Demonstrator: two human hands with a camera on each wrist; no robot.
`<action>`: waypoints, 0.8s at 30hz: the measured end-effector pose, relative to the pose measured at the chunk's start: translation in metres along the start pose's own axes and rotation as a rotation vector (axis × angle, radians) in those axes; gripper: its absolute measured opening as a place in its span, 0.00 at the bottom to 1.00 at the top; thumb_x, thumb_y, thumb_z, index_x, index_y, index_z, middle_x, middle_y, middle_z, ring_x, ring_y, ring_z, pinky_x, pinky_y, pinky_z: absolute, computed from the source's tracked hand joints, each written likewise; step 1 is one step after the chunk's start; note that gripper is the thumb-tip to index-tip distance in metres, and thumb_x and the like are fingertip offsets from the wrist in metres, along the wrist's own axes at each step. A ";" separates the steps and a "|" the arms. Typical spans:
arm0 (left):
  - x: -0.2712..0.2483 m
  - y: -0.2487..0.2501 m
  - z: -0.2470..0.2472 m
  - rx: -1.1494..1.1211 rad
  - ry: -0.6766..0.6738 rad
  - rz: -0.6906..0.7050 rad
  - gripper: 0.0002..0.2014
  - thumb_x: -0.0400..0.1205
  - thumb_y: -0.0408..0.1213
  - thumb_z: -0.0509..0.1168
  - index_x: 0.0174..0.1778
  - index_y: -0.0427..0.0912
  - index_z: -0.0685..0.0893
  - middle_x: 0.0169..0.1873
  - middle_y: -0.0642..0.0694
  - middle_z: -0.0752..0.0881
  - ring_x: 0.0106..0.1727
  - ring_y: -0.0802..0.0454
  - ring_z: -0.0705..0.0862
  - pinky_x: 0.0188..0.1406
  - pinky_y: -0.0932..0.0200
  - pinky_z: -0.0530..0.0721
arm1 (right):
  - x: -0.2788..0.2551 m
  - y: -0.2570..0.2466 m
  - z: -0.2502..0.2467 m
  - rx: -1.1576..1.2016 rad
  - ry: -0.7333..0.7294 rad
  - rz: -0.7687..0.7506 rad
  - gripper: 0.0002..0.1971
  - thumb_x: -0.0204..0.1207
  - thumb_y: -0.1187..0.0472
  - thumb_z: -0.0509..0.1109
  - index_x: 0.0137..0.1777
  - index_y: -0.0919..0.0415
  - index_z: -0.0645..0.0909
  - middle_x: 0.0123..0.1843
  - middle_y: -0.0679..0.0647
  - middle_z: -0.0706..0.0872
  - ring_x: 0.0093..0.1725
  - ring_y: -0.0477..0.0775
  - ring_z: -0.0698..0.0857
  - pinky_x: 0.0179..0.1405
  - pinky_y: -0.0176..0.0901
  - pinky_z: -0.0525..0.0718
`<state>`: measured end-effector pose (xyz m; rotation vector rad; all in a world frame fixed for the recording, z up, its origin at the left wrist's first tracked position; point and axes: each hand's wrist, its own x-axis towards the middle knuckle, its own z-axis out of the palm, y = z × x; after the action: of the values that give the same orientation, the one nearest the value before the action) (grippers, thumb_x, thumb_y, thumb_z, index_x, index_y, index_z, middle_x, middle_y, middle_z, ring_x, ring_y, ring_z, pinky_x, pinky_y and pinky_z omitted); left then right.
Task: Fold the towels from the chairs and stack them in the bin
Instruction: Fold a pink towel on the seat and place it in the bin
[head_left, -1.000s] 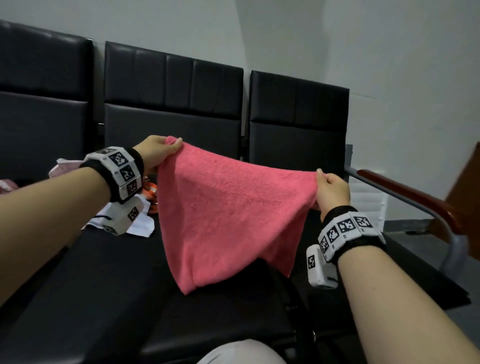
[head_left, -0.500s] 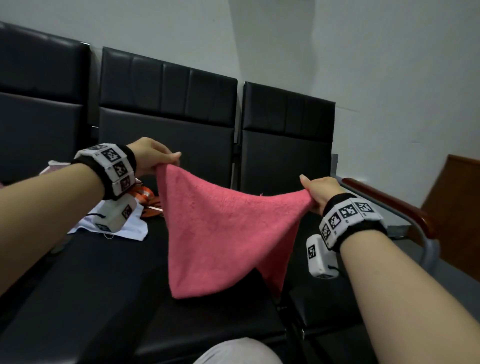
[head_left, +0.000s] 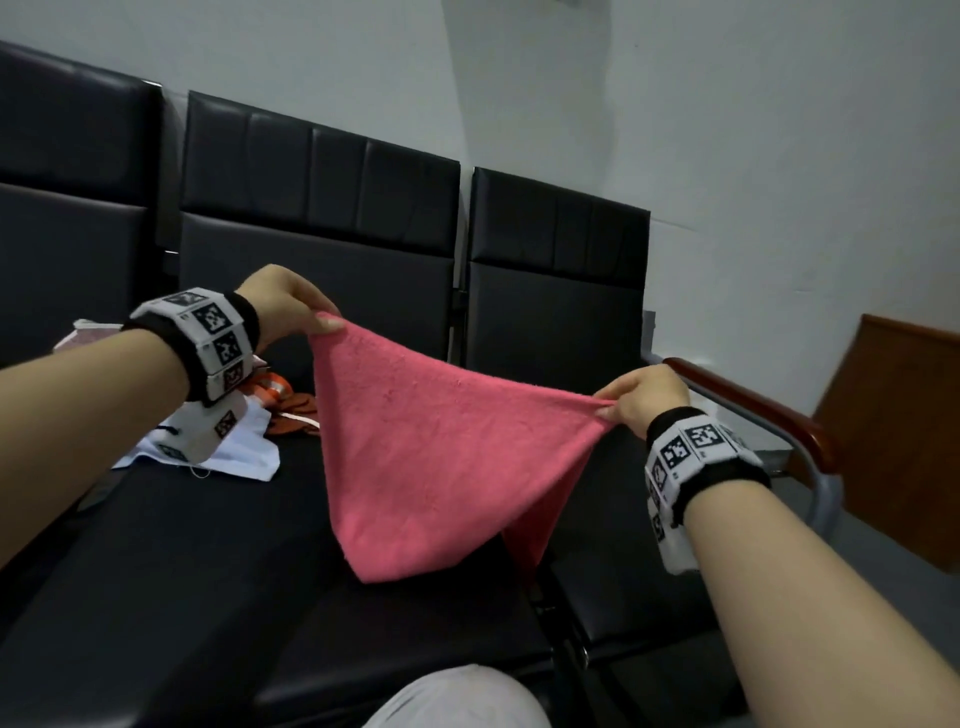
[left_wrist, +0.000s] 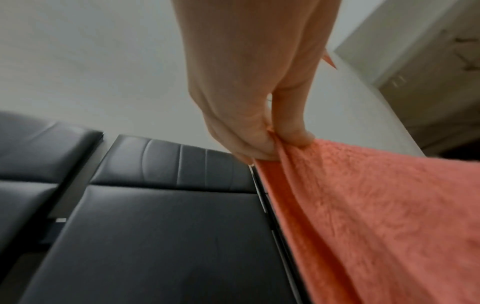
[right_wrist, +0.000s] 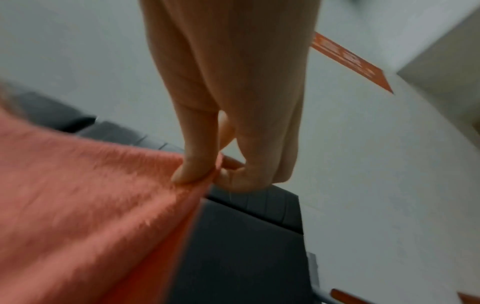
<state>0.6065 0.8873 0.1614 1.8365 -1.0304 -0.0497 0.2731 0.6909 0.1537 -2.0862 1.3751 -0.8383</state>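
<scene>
Where both hands (head_left: 641, 397) pinch, pink towel (head_left: 431, 452) hangs.

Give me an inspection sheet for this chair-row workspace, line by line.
Surface: black padded chairs in a row, seats joined.
Job's things: pink towel held up by two corners, lower tip hanging near the seat; bin not in view.
Clutter: white cloth and an orange item on the seat at left.
Grippers: left hand pinches one corner, right hand pinches the other.
Cables: nothing seen.
Surroundings: grey wall; wooden armrest at right.
</scene>
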 end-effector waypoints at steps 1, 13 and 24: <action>-0.002 0.003 0.000 0.038 0.031 0.026 0.09 0.71 0.31 0.77 0.46 0.40 0.92 0.43 0.40 0.90 0.49 0.52 0.83 0.62 0.54 0.80 | 0.000 0.003 -0.001 0.017 0.022 -0.001 0.07 0.69 0.69 0.79 0.46 0.61 0.91 0.50 0.55 0.90 0.54 0.51 0.83 0.55 0.39 0.78; -0.005 0.040 -0.012 -0.011 0.317 0.162 0.10 0.76 0.41 0.74 0.49 0.39 0.90 0.37 0.47 0.87 0.40 0.57 0.83 0.40 0.68 0.78 | -0.006 -0.010 -0.025 0.227 0.285 -0.167 0.05 0.79 0.64 0.70 0.48 0.58 0.88 0.38 0.53 0.88 0.31 0.50 0.85 0.34 0.33 0.85; -0.010 0.077 -0.038 -0.366 0.434 0.238 0.08 0.71 0.39 0.78 0.43 0.43 0.91 0.28 0.54 0.87 0.35 0.55 0.84 0.42 0.59 0.87 | -0.014 -0.047 -0.050 0.473 0.424 -0.160 0.06 0.79 0.66 0.70 0.43 0.58 0.87 0.37 0.54 0.88 0.28 0.47 0.86 0.38 0.43 0.89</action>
<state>0.5698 0.9102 0.2359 1.3084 -0.8556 0.2757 0.2615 0.7172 0.2173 -1.7193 1.0664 -1.5721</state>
